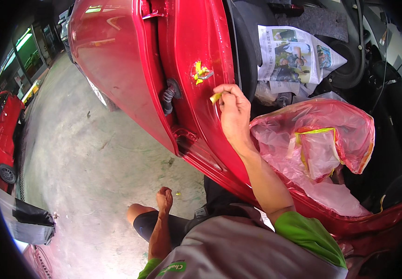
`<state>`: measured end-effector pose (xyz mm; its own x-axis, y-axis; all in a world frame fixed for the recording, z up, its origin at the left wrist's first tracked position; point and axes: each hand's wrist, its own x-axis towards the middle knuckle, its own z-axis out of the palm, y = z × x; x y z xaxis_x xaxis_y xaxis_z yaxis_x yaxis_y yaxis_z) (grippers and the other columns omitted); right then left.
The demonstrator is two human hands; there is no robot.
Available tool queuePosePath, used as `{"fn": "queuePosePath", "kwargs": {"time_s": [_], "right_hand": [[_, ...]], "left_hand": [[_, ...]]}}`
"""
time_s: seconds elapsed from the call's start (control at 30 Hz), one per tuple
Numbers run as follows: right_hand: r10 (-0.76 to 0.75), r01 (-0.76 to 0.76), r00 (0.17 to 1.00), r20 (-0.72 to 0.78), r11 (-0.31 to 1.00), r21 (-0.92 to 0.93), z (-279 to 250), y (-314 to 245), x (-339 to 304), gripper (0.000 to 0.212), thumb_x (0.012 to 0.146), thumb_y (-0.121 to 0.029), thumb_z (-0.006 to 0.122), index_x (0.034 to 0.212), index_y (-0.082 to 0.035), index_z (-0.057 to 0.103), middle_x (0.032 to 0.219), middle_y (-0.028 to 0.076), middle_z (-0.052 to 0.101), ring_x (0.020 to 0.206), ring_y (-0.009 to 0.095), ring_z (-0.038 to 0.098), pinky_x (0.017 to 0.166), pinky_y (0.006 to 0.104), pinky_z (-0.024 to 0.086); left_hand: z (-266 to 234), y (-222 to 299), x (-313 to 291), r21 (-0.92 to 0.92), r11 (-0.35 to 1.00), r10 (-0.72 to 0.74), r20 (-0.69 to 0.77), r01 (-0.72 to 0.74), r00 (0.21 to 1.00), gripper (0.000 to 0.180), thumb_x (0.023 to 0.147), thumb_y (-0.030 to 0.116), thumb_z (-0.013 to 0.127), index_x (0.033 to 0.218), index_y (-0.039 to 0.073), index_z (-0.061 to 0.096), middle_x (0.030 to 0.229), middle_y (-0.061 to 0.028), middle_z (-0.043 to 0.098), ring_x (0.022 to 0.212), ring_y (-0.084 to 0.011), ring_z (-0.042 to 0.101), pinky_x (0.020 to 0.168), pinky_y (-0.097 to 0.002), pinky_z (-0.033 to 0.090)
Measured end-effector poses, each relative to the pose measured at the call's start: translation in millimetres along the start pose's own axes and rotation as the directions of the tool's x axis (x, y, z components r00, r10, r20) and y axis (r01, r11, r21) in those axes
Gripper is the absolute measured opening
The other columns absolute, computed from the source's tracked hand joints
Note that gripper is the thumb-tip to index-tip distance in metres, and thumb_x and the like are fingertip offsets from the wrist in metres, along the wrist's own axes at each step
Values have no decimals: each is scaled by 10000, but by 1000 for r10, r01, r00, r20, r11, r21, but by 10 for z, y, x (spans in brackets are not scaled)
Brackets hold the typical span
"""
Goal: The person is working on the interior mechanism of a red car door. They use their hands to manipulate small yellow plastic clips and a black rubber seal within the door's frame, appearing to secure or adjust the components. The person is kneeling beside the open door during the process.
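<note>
My right hand (233, 109) is raised over the red door pillar (205, 111) of a car, its fingers pinching a piece of yellow tape (216, 97). Just beyond it, crumpled yellow masking tape (201, 73) sticks to the pillar around a small metal part. My left hand (164, 200) hangs low beside my knee, curled into a fist, with nothing showing in it. A black rubber cable boot (169, 96) joins the pillar to the open red door (117, 60).
Pink-stained plastic sheeting (275, 139) with yellow tape edges covers part of the door opening at right. Newspaper (294, 56) lies inside the car. A yellow scrap (178, 194) is on the concrete floor (94, 153). Another red car (5, 135) stands far left.
</note>
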<state>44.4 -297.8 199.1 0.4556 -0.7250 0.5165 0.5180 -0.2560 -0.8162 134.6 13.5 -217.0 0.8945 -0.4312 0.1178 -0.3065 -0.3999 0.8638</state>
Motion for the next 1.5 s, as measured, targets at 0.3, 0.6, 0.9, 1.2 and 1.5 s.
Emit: {"fn": "queuePosePath", "kwargs": {"time_s": [0.3, 0.6, 0.9, 1.2, 1.5], "right_hand": [[-550, 544, 827, 115, 732, -409, 124, 48, 127, 205, 882, 59, 745, 1086, 30, 748, 924, 115, 679, 734, 147, 664, 648, 276, 537], [-625, 714, 686, 373, 480, -509, 17, 9, 338, 214, 827, 23, 788, 1035, 3, 741, 891, 110, 670, 714, 262, 707, 622, 352, 590], [-737, 749, 564, 371, 268, -606, 63, 115, 467, 196, 719, 16, 779, 858, -64, 666, 816, 59, 644, 586, 225, 679, 525, 319, 561], [-594, 654, 755, 277, 652, -383, 79, 59, 3, 161, 834, 29, 749, 991, -1, 727, 893, 116, 718, 762, 242, 739, 663, 333, 604], [-89, 289, 819, 566, 918, -273, -5, 319, -1419, 222, 913, 28, 709, 1133, 2, 722, 1053, 128, 716, 888, 270, 736, 748, 357, 606]], "left_hand": [[-103, 199, -38, 51, 999, 0, 93, -5, 996, 521, 1011, 448, 538, 863, -15, 724, 751, -196, 705, 726, -352, 703, 688, -431, 531], [28, 123, -12, 0, 972, -233, 3, 233, 972, 324, 921, 261, 582, 908, -12, 755, 747, -200, 714, 726, -279, 719, 695, -381, 546], [43, 83, -1, 96, 978, -182, -22, 183, 983, 294, 917, 228, 583, 895, -13, 750, 735, -208, 710, 715, -294, 719, 695, -400, 548], [-8, 390, -36, -327, 918, -201, 107, 225, 974, 353, 1056, 316, 549, 1103, 2, 705, 638, -22, 587, 556, -131, 568, 538, -308, 469], [-207, 2848, 136, -760, 650, -22, 3, 16, 1000, 394, 1150, 350, 444, 1252, 33, 655, 830, 16, 608, 703, -58, 524, 619, -225, 430]]}}
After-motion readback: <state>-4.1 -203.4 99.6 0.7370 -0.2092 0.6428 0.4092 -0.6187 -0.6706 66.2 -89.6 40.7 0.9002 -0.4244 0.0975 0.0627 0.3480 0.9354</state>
